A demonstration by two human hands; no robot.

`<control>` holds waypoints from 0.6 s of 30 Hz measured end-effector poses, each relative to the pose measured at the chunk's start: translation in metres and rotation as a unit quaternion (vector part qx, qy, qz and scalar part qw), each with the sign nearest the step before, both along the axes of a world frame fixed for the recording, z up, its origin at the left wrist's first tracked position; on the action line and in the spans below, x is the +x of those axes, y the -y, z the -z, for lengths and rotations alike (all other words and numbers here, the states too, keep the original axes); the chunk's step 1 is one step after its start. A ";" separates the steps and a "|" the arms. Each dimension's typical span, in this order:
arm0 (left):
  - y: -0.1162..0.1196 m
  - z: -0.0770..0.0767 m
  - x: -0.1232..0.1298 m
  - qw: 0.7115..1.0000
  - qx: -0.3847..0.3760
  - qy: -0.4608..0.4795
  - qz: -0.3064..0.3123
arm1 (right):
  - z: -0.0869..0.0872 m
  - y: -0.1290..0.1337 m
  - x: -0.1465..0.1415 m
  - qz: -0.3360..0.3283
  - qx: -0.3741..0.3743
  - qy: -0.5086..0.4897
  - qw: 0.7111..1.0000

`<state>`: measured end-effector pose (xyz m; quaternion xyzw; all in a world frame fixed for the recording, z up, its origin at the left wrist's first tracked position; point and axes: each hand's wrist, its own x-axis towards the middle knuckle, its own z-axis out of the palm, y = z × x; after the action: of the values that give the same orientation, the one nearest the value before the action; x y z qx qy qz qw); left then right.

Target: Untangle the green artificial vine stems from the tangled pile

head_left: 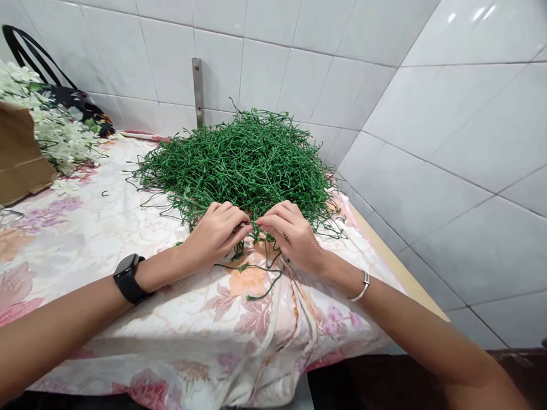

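A big tangled heap of thin green artificial flower stems (249,155) lies on the table in front of me. At its near edge my left hand (223,227) and my right hand (290,231) almost meet, each with thumb and fingers pinched together. Between the fingertips runs a thin green stem, mostly hidden by the fingers. Below the hands, a few loose green stems (265,295) trail over the cloth toward me.
A floral tablecloth (77,236) covers the table. White artificial flowers (58,126) and a brown cardboard box (14,151) stand at the left. Tiled walls rise behind and to the right. A metal strip (198,91) is fixed upright to the back wall.
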<state>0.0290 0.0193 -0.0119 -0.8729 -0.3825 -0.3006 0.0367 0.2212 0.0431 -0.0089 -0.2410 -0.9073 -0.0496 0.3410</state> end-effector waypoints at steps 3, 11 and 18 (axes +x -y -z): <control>0.000 0.002 0.001 1.000 0.016 0.006 0.009 | -0.001 0.002 -0.001 0.003 0.002 0.022 1.000; 0.000 0.009 0.004 0.997 0.057 0.041 0.030 | -0.002 0.004 0.000 0.017 0.021 0.069 0.997; 0.000 0.009 0.005 0.997 0.075 -0.027 -0.005 | -0.001 0.004 0.001 0.025 0.003 0.091 0.995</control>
<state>0.0341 0.0197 -0.0206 -0.8737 -0.3620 -0.3047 0.1136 0.2227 0.0386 -0.0077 -0.2574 -0.9281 -0.0828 0.2559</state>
